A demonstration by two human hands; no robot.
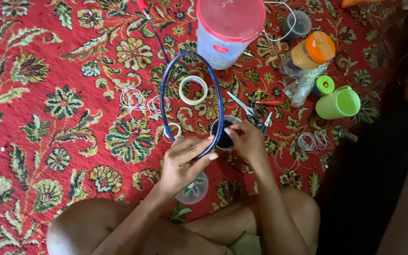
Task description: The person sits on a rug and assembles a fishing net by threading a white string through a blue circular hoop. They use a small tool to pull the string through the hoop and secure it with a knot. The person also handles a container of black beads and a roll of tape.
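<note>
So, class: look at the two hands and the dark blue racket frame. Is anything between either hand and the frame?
Nothing visible. The left hand already wraps the lower rim of the racket frame, and the right hand touches it at the same end, beside a small dark-filled cup. The tape roll lies inside the hoop, clear of both.

Soft, even light falls on the red floral woven carpet (48,94), colours vivid. The right edge sinks into deep shadow. Focus is fairly sharp, with no glare.

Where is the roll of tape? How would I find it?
Find the red flowered carpet, then the dark blue racket frame that the left hand grips. The roll of tape lies flat inside that hoop, below the red-lidded tub. It is the only pale, thick ring; the nearby coils are thin string.
</note>
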